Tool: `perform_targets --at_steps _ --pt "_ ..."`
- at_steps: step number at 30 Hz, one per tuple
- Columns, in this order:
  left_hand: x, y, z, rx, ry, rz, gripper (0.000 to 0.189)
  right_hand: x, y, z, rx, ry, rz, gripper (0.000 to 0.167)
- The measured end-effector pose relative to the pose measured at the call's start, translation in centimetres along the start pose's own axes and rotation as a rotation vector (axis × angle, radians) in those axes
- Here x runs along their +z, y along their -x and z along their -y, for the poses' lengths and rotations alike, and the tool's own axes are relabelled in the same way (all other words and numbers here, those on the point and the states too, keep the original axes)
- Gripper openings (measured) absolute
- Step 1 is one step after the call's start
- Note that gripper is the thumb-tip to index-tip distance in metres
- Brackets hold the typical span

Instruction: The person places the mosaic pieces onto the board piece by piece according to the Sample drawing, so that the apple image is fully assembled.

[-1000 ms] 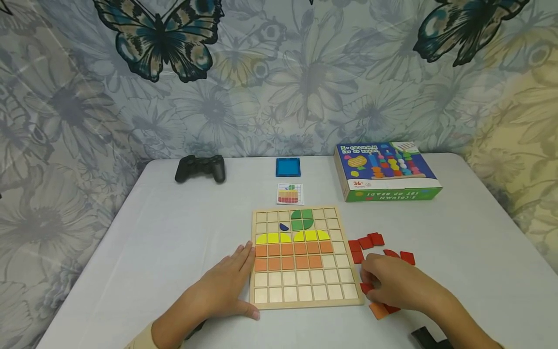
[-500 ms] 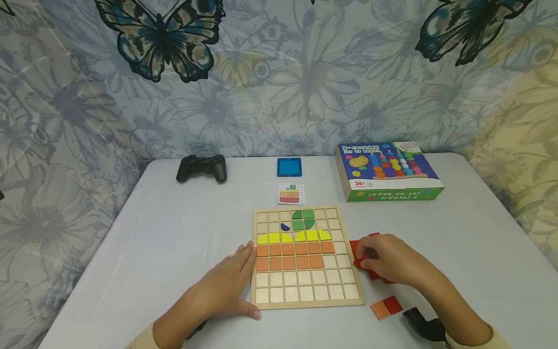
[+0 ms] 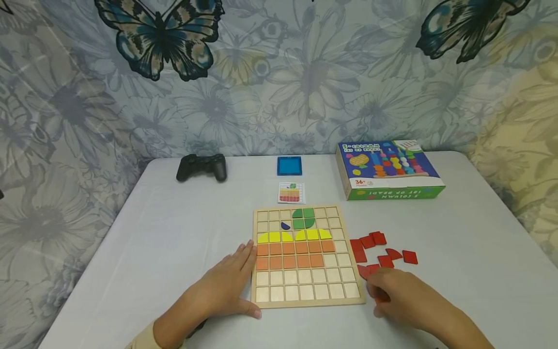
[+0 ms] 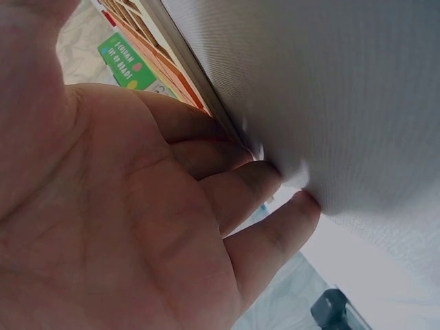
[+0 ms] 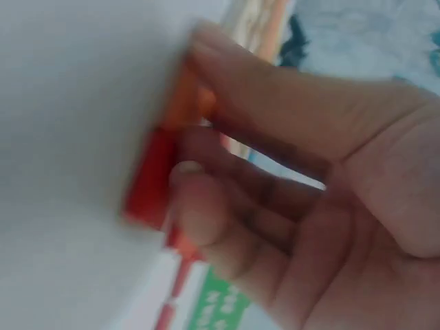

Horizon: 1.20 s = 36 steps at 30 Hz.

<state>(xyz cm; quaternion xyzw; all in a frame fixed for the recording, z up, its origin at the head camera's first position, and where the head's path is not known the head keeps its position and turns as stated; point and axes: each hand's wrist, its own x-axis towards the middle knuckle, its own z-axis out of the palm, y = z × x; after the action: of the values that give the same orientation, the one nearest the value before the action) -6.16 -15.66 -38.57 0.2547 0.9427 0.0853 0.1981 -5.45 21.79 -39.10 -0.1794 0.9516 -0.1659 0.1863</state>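
A wooden grid board [image 3: 307,305] lies flat. It carries green [image 3: 303,219], yellow [image 3: 274,237] and orange tiles [image 3: 288,262], plus one small dark blue piece [image 3: 285,226]. My left hand [image 3: 226,278] rests with extended fingers along the board's left edge; in the left wrist view its fingertips touch the cloth by the rim. Right of the board, my right hand [image 3: 401,295] is low over the table. The right wrist view, blurred, has its thumb and finger pinching an orange square tile [image 5: 180,96] beside a red tile [image 5: 150,179]. The head view hides both tiles under the hand.
Several loose red tiles [image 3: 385,261] lie right of the board. Behind it are a printed pattern card [image 3: 291,193] and a blue square tray [image 3: 289,166]. A black game controller [image 3: 202,167] stands back left, a bead-set box [image 3: 389,169] back right.
My right hand first moved up to the red tiles beside the board, then came back down over the orange and red tiles. Some red tiles sit closer together. The left hand stays put.
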Motion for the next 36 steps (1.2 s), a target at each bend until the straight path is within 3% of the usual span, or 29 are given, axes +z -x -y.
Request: perform_targets --at_steps 5,10,14,20,28,32,36 --pt "0.0 0.0 0.0 0.0 0.003 0.003 0.13 -0.1 -1.1 -0.7 0.046 0.019 -0.146 0.028" --pt "0.0 -0.1 0.0 0.006 0.002 0.001 0.129 -0.7 -1.5 -0.9 0.043 0.022 -0.128 0.024" --pt "-0.1 -0.1 0.1 0.006 0.0 -0.003 0.13 -1.5 -1.6 -0.9 -0.007 0.031 -0.129 0.02" --pt "0.0 -0.1 0.2 0.017 0.009 -0.008 0.129 -2.5 -2.5 0.1 -0.118 0.034 -0.211 0.018" --pt "0.1 0.0 0.2 0.021 0.007 -0.015 0.129 -2.3 -6.3 4.0 -0.189 -0.023 -0.099 0.021" --pt "0.1 0.0 0.2 0.027 0.007 -0.019 0.13 -1.9 -7.5 5.1 -0.213 -0.014 -0.097 0.025" --pt "0.1 0.0 0.3 0.017 0.009 -0.015 0.13 -1.7 -7.5 5.3 -0.205 -0.018 -0.123 0.025"
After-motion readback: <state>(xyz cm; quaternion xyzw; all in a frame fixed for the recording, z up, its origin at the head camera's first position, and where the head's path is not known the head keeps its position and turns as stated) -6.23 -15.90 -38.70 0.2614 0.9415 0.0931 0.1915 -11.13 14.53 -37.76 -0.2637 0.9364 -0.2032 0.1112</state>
